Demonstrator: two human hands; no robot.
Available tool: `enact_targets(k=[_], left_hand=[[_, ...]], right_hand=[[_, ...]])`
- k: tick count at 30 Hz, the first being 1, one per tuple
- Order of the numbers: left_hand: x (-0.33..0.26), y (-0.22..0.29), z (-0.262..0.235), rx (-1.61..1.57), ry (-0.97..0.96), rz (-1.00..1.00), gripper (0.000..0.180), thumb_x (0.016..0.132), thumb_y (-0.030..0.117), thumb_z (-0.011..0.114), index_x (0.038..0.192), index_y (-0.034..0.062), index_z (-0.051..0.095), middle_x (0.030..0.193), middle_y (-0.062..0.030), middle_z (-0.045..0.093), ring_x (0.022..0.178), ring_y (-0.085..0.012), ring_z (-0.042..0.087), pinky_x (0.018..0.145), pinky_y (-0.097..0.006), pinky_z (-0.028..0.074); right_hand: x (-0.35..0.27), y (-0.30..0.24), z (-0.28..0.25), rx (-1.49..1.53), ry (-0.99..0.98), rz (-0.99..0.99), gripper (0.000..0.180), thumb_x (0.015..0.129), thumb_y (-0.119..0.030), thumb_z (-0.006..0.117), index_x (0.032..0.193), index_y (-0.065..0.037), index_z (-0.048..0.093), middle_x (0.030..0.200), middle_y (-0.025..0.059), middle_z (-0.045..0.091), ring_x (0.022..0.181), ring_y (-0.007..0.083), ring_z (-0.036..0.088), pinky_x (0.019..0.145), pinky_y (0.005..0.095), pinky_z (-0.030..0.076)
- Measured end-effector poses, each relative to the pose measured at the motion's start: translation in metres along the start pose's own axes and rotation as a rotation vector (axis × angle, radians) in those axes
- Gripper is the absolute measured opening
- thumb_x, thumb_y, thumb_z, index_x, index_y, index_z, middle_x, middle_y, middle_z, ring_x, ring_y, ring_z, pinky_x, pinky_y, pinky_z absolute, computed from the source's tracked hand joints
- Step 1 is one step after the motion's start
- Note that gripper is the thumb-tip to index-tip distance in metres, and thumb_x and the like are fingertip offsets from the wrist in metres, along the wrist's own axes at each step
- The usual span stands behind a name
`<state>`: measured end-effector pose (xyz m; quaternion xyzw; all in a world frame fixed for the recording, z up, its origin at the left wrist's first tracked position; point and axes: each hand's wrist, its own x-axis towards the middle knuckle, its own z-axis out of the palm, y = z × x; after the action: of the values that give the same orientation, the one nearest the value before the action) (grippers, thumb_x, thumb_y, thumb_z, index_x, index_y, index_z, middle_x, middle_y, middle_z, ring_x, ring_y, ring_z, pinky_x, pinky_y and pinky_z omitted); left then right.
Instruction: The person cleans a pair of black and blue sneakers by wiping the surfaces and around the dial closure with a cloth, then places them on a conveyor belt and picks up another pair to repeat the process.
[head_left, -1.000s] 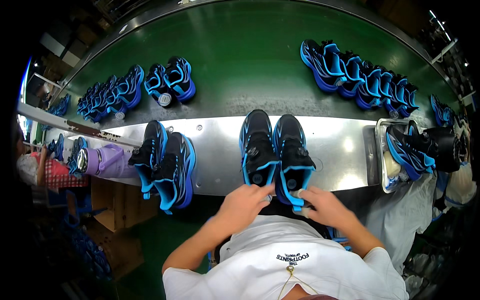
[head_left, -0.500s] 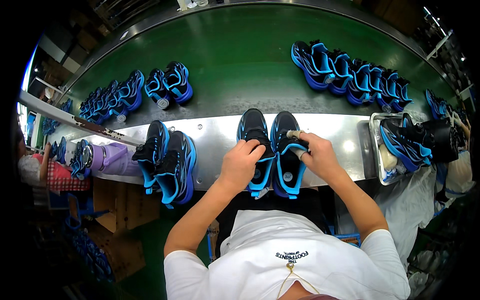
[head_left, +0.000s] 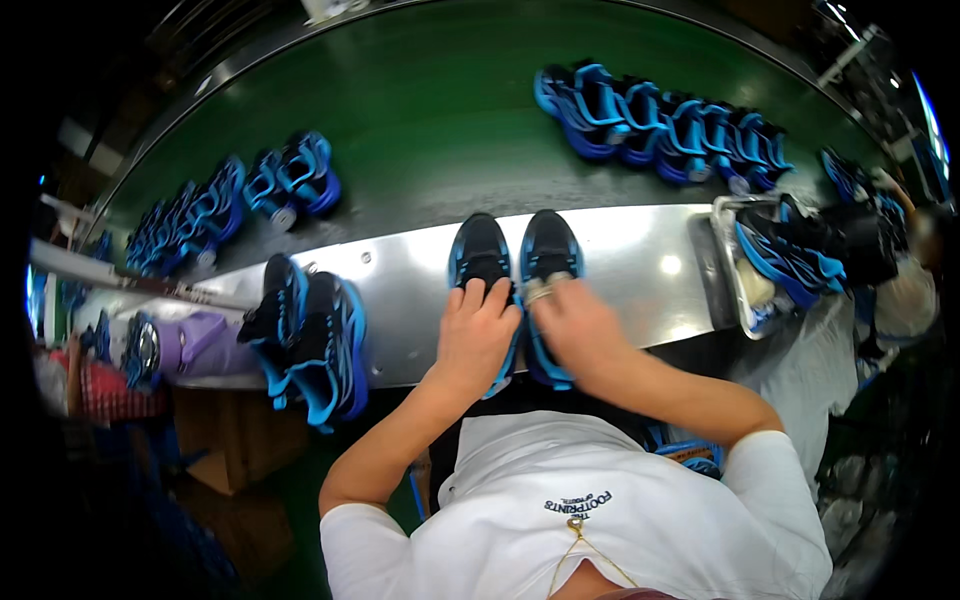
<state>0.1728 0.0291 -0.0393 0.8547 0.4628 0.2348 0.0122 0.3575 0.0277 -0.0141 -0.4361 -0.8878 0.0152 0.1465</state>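
Two black and blue sneakers stand side by side in front of me, toes pointing away, on a shiny metal ledge (head_left: 630,300). Over the tongue and opening of the left sneaker (head_left: 482,243), my left hand (head_left: 474,335) is closed with bent fingers. My right hand (head_left: 578,328) lies over the laces and opening of the right sneaker (head_left: 551,243). It is smeared by motion, so its grip is unclear. A pale wrap shows on one of its fingers. Both hands hide most of the shoe openings.
Left on the ledge stand another sneaker pair (head_left: 318,345) and a lilac bottle (head_left: 195,343). A metal tray (head_left: 722,260) with a sneaker is at right. Rows of sneakers (head_left: 685,135) stand on the green belt (head_left: 430,120). A pale bar (head_left: 90,267) crosses at left.
My right hand has moved from the right sneaker's tongue and collar forward and left onto its lace area. My left hand remains on the left sneaker. The whole view has shifted and tilted slightly.
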Motion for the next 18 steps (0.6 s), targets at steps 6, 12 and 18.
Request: enact_targets(k=[6, 12, 18], left_hand=[[-0.012, -0.009, -0.006, -0.032, -0.098, 0.004, 0.022, 0.076, 0.012, 0.064, 0.097, 0.0066, 0.067, 0.134, -0.0134, 0.057, 0.100, -0.0299, 0.054, 0.085, -0.039, 0.045], [0.013, -0.024, -0.022, -0.748, -0.157, -0.312, 0.029, 0.085, 0.016, 0.066, 0.110, 0.0014, 0.065, 0.127, -0.0191, 0.057, 0.102, -0.0341, 0.056, 0.096, -0.039, 0.043], [0.018, -0.010, -0.024, -0.398, -0.234, -0.122, 0.007, 0.079, 0.002, 0.067, 0.086, -0.0001, 0.066, 0.092, -0.0119, 0.059, 0.091, -0.0309, 0.056, 0.081, -0.037, 0.046]], right_hand=[[-0.027, 0.007, 0.011, 0.022, 0.089, -0.055, 0.058, 0.084, -0.009, 0.058, 0.138, 0.006, 0.044, 0.130, 0.0287, 0.049, 0.106, 0.0388, 0.056, 0.092, 0.0384, 0.051], [0.006, 0.044, -0.028, 0.636, -0.303, 0.199, 0.031, 0.087, -0.012, 0.063, 0.117, -0.007, 0.069, 0.106, 0.0186, 0.057, 0.099, 0.0347, 0.056, 0.083, 0.0398, 0.047], [-0.002, 0.028, -0.001, 0.303, -0.027, 0.142, 0.026, 0.081, -0.016, 0.068, 0.106, -0.009, 0.068, 0.095, 0.0151, 0.055, 0.089, 0.0322, 0.058, 0.076, 0.0413, 0.050]])
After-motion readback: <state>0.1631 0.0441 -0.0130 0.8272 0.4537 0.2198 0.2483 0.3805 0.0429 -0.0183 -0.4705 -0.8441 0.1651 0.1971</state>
